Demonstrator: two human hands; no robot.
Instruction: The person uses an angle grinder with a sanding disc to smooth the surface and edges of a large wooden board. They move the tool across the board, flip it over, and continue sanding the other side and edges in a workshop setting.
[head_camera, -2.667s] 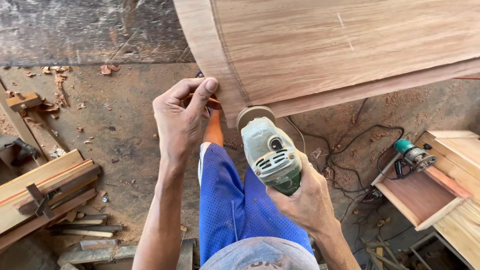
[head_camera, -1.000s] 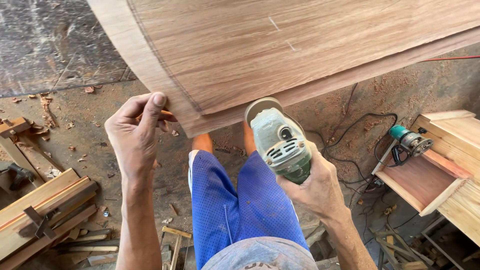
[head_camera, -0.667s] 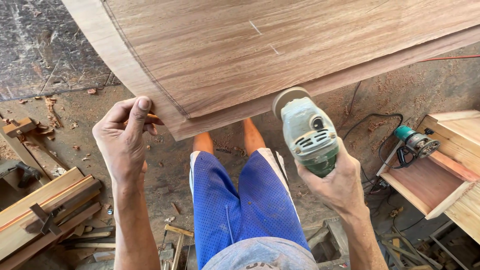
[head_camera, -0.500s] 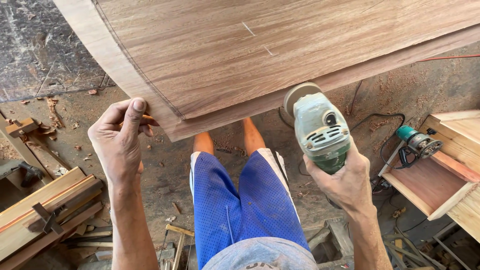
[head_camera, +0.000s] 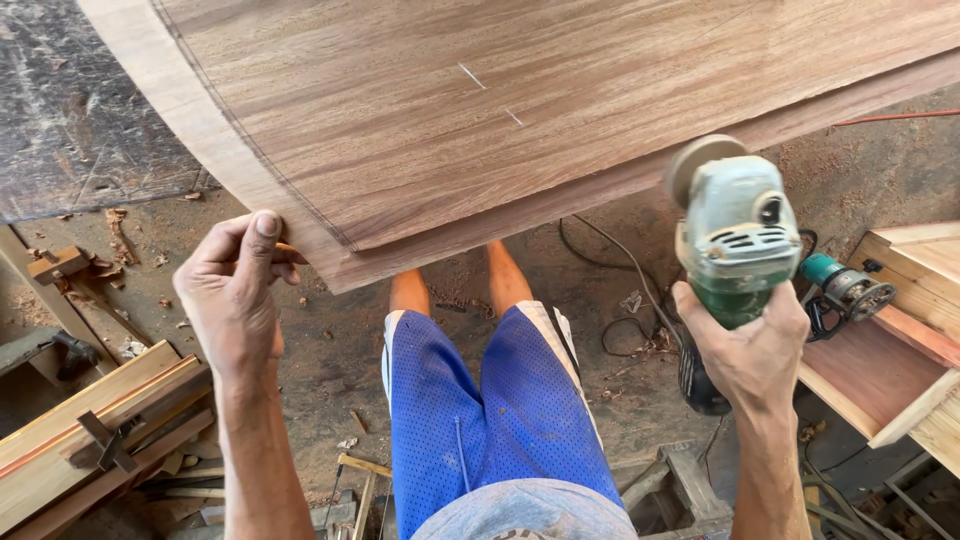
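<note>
Swung rightward off the panel (head_camera: 560, 110), green grinder (head_camera: 735, 235) sits clenched in right hand (head_camera: 750, 345)'s grip.

This is looking like a woodworking shop: a large wooden panel (head_camera: 560, 120) is lying overhead, timber offcuts (head_camera: 90, 430) and shavings are littering the dirt floor (head_camera: 330, 350), and what seems a router (head_camera: 845, 285) is sitting nearby.

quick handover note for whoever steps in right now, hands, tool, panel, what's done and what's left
Left hand: grips the curved edge of the wood panel, thumb on top.
Right hand: holds the green angle grinder in the air, disc off the wood.
Done: a curved pencil line is marked near the edge.
Left: the strip outside that line looks uncut.
Second power tool lies on the boards at the right.
</note>
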